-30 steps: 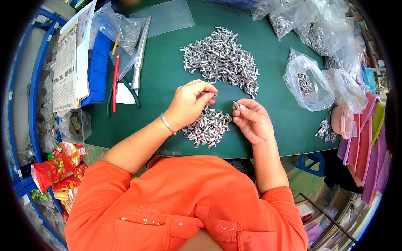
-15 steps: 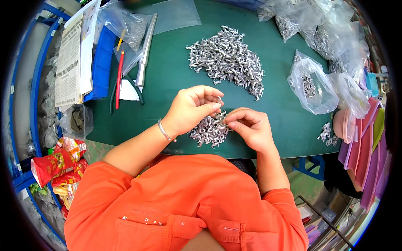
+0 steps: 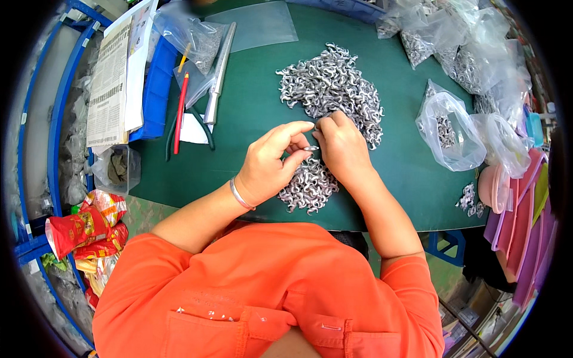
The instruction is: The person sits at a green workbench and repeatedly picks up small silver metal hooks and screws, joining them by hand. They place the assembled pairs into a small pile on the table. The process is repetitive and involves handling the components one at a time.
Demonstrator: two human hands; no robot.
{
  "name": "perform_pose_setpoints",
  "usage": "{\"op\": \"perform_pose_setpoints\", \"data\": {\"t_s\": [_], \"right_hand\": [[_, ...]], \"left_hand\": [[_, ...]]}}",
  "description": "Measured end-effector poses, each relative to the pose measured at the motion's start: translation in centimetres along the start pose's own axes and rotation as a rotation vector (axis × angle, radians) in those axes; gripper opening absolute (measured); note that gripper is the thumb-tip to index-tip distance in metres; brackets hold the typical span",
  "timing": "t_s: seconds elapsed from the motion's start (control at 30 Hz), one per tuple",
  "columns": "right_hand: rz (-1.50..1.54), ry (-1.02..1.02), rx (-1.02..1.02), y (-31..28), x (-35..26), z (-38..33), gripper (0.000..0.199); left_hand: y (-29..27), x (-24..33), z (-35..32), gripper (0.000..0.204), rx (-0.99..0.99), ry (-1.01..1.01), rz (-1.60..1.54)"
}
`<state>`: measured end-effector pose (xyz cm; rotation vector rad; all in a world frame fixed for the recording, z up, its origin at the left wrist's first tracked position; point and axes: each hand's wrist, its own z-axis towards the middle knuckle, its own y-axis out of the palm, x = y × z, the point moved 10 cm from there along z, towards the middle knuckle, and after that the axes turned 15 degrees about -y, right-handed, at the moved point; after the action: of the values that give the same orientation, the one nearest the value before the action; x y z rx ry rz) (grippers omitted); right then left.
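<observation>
Between the thumb and fingers of my left hand (image 3: 271, 160) is a small silvery curved metal piece (image 3: 311, 148). My right hand (image 3: 344, 148) is beside it, fingers curled and pressed together, fingertips at the near edge of the large pile of curved metal pieces (image 3: 325, 80). What those fingertips hold, if anything, is hidden. Below both hands, close to the table's front edge, lies a smaller pile of similar pieces (image 3: 308, 186). The green tabletop (image 3: 245, 89) lies under both piles.
Pliers (image 3: 171, 138), a red pencil (image 3: 181, 113) and a tapered metal rod (image 3: 219, 77) lie left, beside a blue bin (image 3: 156, 89). An open plastic bag (image 3: 455, 128) of metal parts stands right, with more filled bags (image 3: 471, 65) behind. A few loose pieces (image 3: 468, 200) lie near the right edge.
My right hand has moved up and away from the near pile to the far pile's edge. My left hand stays above the near pile with its metal piece. The view has shifted slightly.
</observation>
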<state>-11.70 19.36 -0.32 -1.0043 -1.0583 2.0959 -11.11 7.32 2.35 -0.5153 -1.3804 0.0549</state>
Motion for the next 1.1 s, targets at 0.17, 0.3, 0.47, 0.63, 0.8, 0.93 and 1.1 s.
{"op": "perform_pose_setpoints", "data": {"t_s": [0.17, 0.3, 0.47, 0.63, 0.8, 0.93, 1.1], "right_hand": [[-0.015, 0.035, 0.032, -0.8, 0.4, -1.6, 0.008], [0.461, 0.195, 0.146, -1.5, 1.8, -3.4, 0.011], [1.180, 0.435, 0.287, 0.2, 2.3, -6.3, 0.011], [1.431, 0.410, 0.368, 0.0, 1.5, -6.5, 0.011], [1.495, 0.390, 0.398, -0.2, 1.0, -6.5, 0.012], [1.210, 0.354, 0.276, -0.9, 0.5, -6.6, 0.012], [0.821, 0.129, 0.083, -2.1, -2.5, -5.0, 0.014]], "left_hand": [[-0.2, 0.5, 0.0, 0.033, 0.008, 0.026, 0.030], [-0.2, 0.8, 0.0, 0.019, -0.001, 0.093, 0.033], [-0.2, 1.1, -0.1, 0.016, -0.036, 0.102, 0.006], [-0.2, 1.7, -0.5, 0.015, -0.055, 0.126, -0.065], [0.0, 2.1, -0.8, 0.015, -0.073, 0.140, -0.074], [-0.2, 2.0, -0.8, 0.020, -0.057, 0.104, -0.061], [-0.2, 1.4, -0.8, 0.020, -0.033, 0.051, -0.048]]}}
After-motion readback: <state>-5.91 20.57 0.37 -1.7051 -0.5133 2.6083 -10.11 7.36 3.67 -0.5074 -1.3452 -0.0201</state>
